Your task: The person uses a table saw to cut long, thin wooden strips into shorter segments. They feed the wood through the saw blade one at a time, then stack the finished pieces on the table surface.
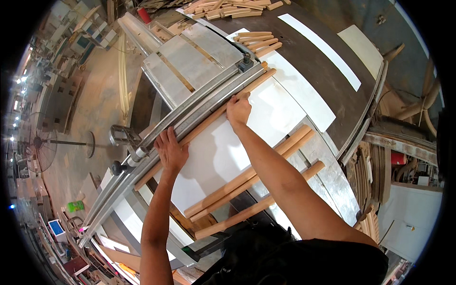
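Observation:
A long round-edged wooden strip (209, 126) lies slantwise against the grey metal fence (199, 105) of a sliding-table machine. My left hand (172, 149) is closed over its lower-left half, with the fingertips hooked past the strip onto the metal. Farther up, my right hand (238, 111) grips the same strip, its fingers bent near the far end. Under both hands is a white panel (213, 159). Two more wooden strips (237, 180) rest side by side on the panel nearer to me, and another strip (261, 205) lies apart, closest to my body.
Beyond the fence is a metal sliding table (190, 61). A small stack of short wooden pieces (256, 40) sits past the strip's far end, with a larger heap (228, 8) behind it. White strips (323, 52) lie on the dark tabletop (289, 40). A fan (40, 142) stands left.

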A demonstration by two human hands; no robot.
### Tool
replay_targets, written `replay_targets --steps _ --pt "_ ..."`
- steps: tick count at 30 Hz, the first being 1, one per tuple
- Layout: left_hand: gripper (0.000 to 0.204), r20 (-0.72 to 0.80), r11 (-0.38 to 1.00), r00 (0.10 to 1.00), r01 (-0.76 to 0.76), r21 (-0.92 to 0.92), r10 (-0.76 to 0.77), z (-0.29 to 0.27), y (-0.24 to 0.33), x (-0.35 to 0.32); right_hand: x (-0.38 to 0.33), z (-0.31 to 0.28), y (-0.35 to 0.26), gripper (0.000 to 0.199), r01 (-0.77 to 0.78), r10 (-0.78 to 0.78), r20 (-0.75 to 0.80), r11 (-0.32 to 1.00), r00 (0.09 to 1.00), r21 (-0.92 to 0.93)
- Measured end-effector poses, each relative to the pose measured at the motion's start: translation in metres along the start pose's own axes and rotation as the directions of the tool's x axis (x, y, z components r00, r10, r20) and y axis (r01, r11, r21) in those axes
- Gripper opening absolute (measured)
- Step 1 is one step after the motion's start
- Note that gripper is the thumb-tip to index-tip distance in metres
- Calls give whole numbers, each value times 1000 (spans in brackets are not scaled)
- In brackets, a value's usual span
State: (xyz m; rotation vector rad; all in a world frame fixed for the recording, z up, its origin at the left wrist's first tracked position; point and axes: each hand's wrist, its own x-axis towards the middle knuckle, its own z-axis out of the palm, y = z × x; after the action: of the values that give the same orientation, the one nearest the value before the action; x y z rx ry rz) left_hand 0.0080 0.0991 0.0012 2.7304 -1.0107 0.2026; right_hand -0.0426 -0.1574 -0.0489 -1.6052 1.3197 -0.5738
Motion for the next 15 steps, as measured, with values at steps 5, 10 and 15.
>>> replay_targets --steps 5,10,15 --pt "86 -13 1000 1000 -20 7 20 2 -1 3 3 3 1 70 14 -14 5 1000 1000 -12" --pt "83 -28 1000 999 -24 13 25 5 -2 4 4 9 6 71 52 -52 -35 998 998 -18" --pt "84 -5 1000 1000 -9 8 9 6 -3 6 6 10 4 70 33 -33 -23 999 999 -18"
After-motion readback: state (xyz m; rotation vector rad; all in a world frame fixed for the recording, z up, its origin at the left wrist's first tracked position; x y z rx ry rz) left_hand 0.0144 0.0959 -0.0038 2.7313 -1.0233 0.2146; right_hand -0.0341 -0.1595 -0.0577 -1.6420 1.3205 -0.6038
